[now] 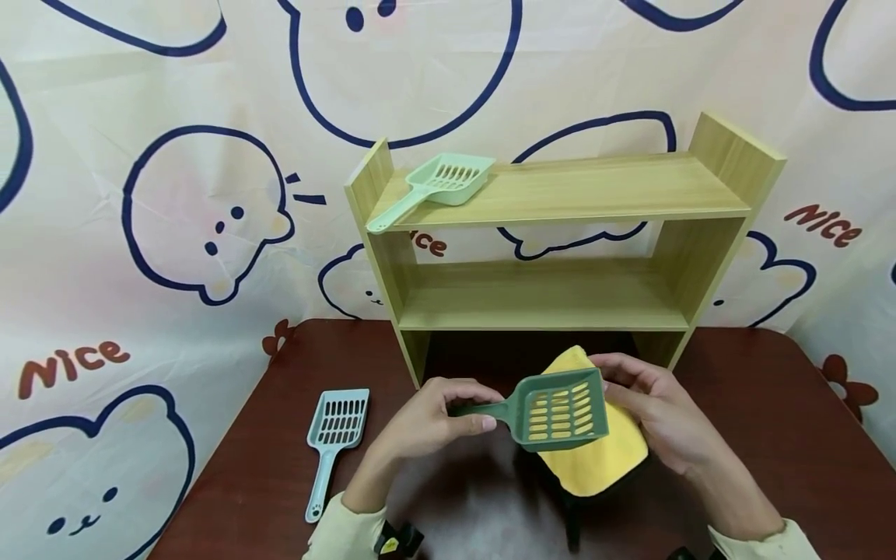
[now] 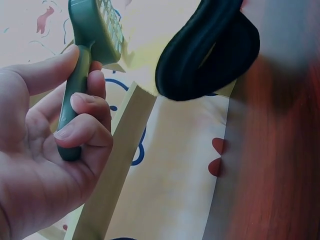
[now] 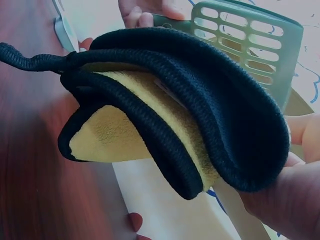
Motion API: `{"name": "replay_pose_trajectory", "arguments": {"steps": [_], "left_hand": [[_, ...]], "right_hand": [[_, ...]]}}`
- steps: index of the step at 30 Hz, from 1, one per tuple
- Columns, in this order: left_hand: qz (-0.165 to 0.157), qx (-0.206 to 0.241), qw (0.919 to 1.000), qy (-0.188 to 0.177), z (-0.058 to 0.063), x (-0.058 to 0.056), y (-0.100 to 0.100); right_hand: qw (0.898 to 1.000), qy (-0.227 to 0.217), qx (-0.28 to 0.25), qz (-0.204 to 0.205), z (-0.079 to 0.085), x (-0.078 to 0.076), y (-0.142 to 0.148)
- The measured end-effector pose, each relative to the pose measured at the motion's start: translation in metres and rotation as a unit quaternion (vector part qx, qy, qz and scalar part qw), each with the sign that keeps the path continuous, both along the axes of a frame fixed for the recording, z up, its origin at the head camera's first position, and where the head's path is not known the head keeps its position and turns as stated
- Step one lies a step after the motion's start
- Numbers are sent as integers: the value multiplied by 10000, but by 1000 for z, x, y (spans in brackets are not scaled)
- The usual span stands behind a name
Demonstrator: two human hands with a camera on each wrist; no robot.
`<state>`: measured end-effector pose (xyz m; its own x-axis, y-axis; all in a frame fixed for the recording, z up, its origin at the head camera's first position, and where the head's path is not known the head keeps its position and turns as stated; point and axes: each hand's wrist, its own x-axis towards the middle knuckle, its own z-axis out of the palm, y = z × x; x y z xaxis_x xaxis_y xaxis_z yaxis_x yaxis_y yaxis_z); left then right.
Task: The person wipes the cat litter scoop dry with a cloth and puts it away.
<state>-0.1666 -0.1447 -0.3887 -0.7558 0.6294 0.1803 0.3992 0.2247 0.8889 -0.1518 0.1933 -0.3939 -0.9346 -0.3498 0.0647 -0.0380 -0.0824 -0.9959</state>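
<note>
In the head view, my left hand (image 1: 437, 416) grips the handle of a dark green litter scoop (image 1: 563, 449), its slotted pan facing up and to the right. Curled fingers wrap that handle in the left wrist view. My right hand (image 1: 654, 408) holds a yellow cloth (image 1: 595, 470) behind and under the scoop's pan. Dark edging and a dark loop show on the folded cloth (image 3: 112, 137) in the right wrist view. A light blue litter scoop (image 1: 338, 420) lies on the table to the left. A pale green litter scoop (image 1: 448, 177) rests on the shelf's top board.
A light wooden shelf (image 1: 546, 311) stands at the back of the dark red-brown table (image 1: 756, 435). The pale green scoop's handle sticks out past the top board's front edge. A printed cloth backdrop (image 1: 210, 342) hangs behind and at the sides.
</note>
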Motion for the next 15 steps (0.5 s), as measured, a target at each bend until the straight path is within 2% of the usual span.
{"name": "replay_pose_trajectory", "arguments": {"steps": [4,9,15], "left_hand": [[8,120,9999,-106,-2,2,2],[17,151,9999,-67,-3,2,2],[35,68,10000,33,-2,-1,-1]], "right_hand": [[9998,-31,-137,112,-4,0,-5],[9996,-24,-190,185,-5,-1,-6],[9999,50,-43,92,-1,0,-1]]}}
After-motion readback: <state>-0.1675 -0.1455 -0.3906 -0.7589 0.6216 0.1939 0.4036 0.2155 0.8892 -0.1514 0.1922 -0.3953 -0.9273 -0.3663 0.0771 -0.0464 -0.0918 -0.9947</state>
